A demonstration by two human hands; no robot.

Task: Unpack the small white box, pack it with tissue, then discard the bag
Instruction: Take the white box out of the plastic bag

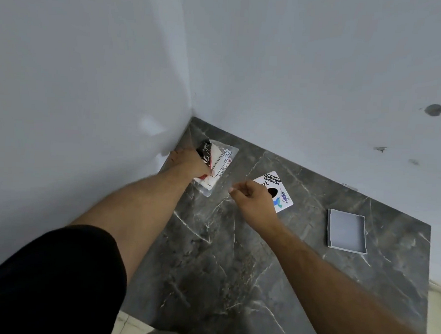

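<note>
A clear plastic bag lies in the far corner of the dark marble table. It contains a tissue pack with black, white and red print. My left hand reaches into the bag's left side and grips the pack. My right hand pinches the bag's near right corner with thumb and finger. Just behind my right hand lies a white printed square reading "SOFTWARE ENGINEER", partly hidden by the hand. An open, shallow white box sits empty further right.
White walls meet in a corner right behind the bag. The table's right edge and near edge drop off to a pale floor. My black sleeve fills the lower left.
</note>
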